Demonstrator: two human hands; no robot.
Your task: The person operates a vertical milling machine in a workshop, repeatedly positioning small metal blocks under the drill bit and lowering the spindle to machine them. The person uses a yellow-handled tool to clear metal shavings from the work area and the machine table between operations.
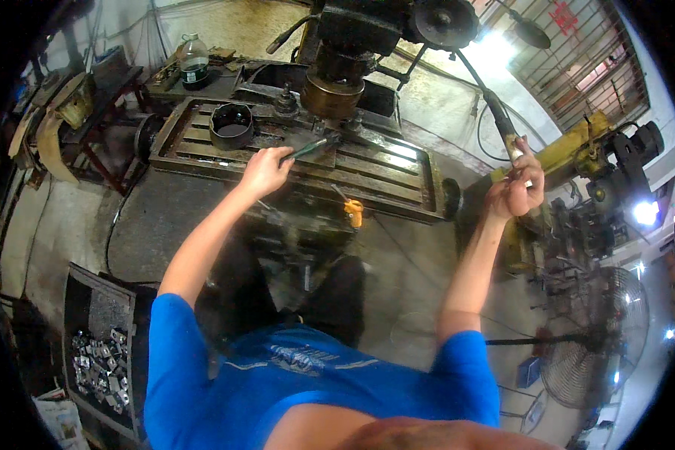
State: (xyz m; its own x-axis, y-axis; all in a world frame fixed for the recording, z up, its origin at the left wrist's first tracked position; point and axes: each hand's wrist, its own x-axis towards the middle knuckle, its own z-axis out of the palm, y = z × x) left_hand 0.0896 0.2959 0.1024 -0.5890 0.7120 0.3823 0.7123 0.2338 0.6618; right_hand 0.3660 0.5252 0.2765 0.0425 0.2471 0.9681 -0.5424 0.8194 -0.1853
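My left hand (264,171) is closed around a slim dark green-handled tool (307,147) whose tip reaches onto the slotted steel machine table (382,172), just below the brass-coloured spindle head (330,94) of the drilling machine. My right hand (516,189) is raised to the right and grips the end of the long feed lever (495,112) that runs down from the machine head. A round dark metal ring part (232,125) stands on the left part of the table, apart from both hands.
An orange handle (354,212) hangs at the table's front edge. A dark tray of several small metal pieces (97,364) sits on the floor at lower left. A standing fan (594,341) is at lower right. A plastic bottle (194,61) rests on the bench behind.
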